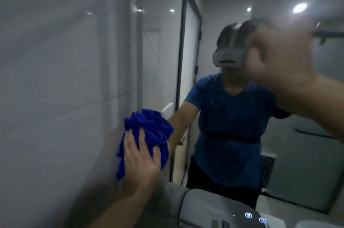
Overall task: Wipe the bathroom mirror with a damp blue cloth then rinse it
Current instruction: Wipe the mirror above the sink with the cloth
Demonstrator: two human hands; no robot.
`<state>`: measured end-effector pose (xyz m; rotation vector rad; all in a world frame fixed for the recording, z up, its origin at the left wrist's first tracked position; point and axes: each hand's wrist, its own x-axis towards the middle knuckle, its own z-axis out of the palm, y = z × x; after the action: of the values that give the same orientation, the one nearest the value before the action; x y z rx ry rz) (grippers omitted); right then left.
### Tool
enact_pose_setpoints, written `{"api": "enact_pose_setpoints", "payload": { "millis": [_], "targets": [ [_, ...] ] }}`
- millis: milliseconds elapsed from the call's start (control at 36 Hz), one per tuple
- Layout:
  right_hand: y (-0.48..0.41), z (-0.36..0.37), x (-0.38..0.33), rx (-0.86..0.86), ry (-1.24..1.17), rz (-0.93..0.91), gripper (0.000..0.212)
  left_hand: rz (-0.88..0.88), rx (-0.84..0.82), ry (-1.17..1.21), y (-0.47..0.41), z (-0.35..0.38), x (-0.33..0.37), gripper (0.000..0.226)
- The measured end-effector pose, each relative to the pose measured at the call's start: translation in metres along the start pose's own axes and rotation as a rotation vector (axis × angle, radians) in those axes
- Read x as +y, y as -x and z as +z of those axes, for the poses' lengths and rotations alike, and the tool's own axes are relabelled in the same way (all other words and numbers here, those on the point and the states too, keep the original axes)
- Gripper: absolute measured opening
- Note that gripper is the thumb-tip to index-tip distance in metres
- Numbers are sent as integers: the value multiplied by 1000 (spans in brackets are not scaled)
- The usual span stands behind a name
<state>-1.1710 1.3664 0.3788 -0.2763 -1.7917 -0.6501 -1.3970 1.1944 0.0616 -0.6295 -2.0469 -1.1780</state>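
A crumpled blue cloth (149, 134) is pressed against the lower left edge of the bathroom mirror (214, 13). My left hand (141, 160) lies flat over the cloth with fingers spread, pushing it onto the glass. My right hand (277, 56) is raised at the upper right, close to the mirror, blurred, and I cannot make out whether it touches the glass or holds anything. The mirror shows a person in a blue shirt wearing a head camera.
A glossy grey tiled wall (55, 78) fills the left side, meeting the mirror's edge. Below, a white appliance with lit blue buttons (255, 217) sits at the bottom right. A dark-framed door shows in the reflection.
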Motion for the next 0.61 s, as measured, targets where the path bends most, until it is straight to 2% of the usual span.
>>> {"api": "enact_pose_setpoints", "payload": {
  "millis": [56,139,194,250,333,444,528,611],
  "targets": [
    [5,4,-21,-25,-43,-124,17,-22,-20,-5,12,-2,-1,74],
    [22,18,-46,-115,-18,-205,20,-65,-81,65,7,-12,13,74],
    [33,28,-52,-152,17,-242,22,3,-86,112,-10,-22,24,74],
    [38,30,-51,-150,24,-248,23,150,-52,108,-42,-35,37,71],
    [40,28,-53,-158,-7,-238,27,296,46,100,-113,-53,72,68],
    [39,24,-55,-181,40,-239,30,341,234,57,-190,-69,104,65],
    [41,28,-53,-176,70,-235,31,396,377,42,-190,-50,88,56],
    [44,32,-54,-228,98,-232,35,394,439,86,-153,-23,62,51]
  ]
}}
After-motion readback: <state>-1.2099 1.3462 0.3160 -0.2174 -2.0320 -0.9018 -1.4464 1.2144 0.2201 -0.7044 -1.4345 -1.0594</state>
